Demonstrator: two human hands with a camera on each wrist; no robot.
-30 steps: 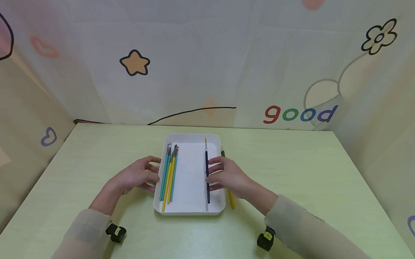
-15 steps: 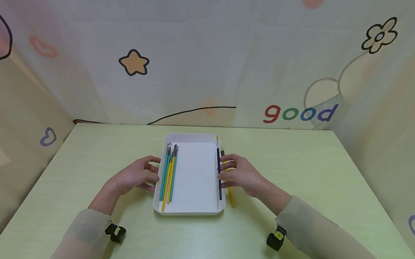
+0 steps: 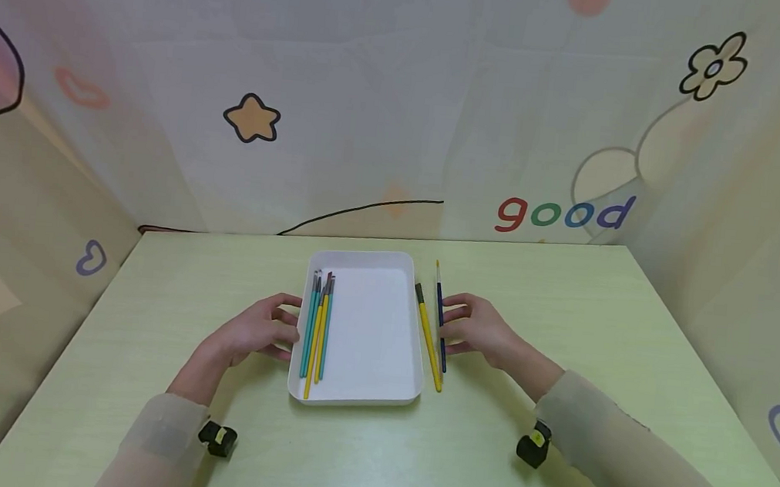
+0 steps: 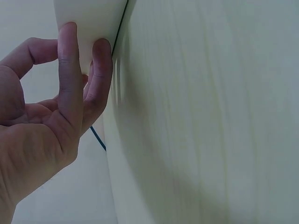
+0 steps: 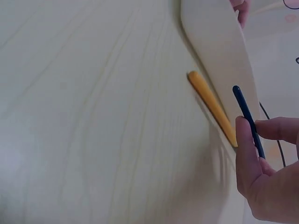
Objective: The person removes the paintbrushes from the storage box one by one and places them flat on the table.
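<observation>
My right hand pinches a dark blue paintbrush between thumb and fingers, just to the right of a thick yellow paintbrush. In the right wrist view the blue handle is raised off the table. The yellow brush lies along the outer right side of a white tray. My left hand touches the tray's left wall with its fingertips; the left wrist view shows the fingers against that wall. Several teal and yellow paintbrushes lie side by side along the tray's left inside.
A pale wood-grain table carries everything. Behind it hangs a printed cloth with a star, a flower and the word "good". Small black wrist devices sit on both sleeves.
My right hand has moved right, carrying the dark blue paintbrush from over the tray, across its right rim and past the yellow paintbrush. My left hand and the tray stay put.
</observation>
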